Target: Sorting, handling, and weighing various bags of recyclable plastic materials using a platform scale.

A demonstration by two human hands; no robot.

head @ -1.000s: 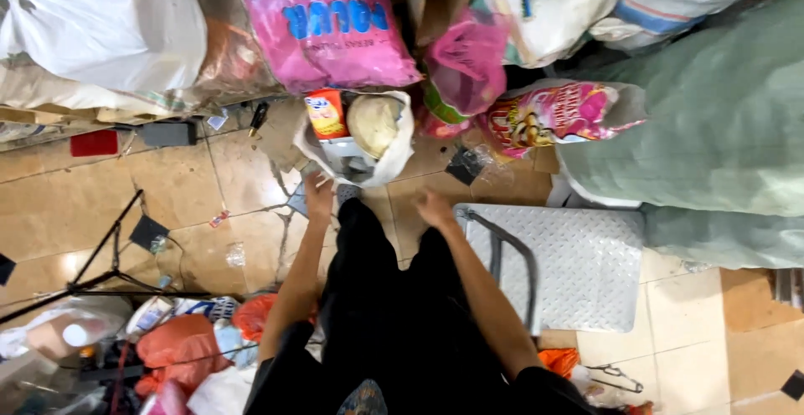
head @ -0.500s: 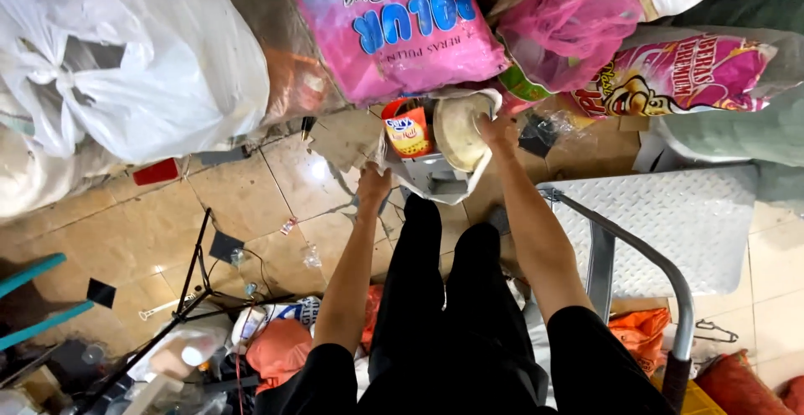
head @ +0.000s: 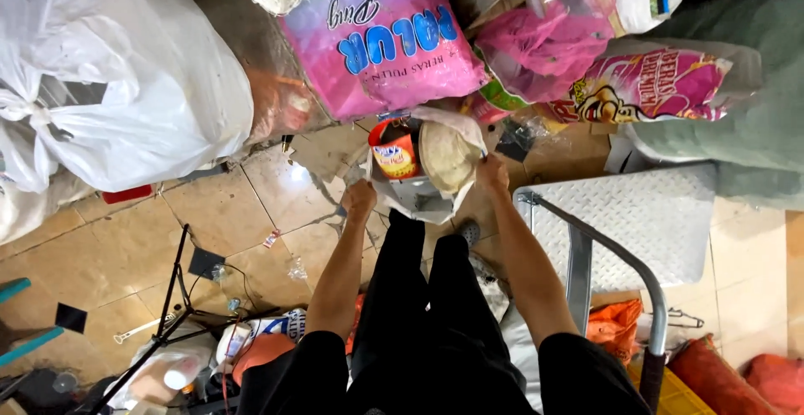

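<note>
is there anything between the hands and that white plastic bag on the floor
Nothing visible. The left hand grips the white plastic bag at its left edge and the right hand at its right edge, both touching it directly.

Hidden and cut off

The white plastic bag [head: 423, 201] hides both hands' fingertips and most of the round pale thing [head: 448, 157] inside; at 10 o'clock a white sack [head: 117, 88] runs off the edge; floor clutter at 7 o'clock is unreadable.
</note>
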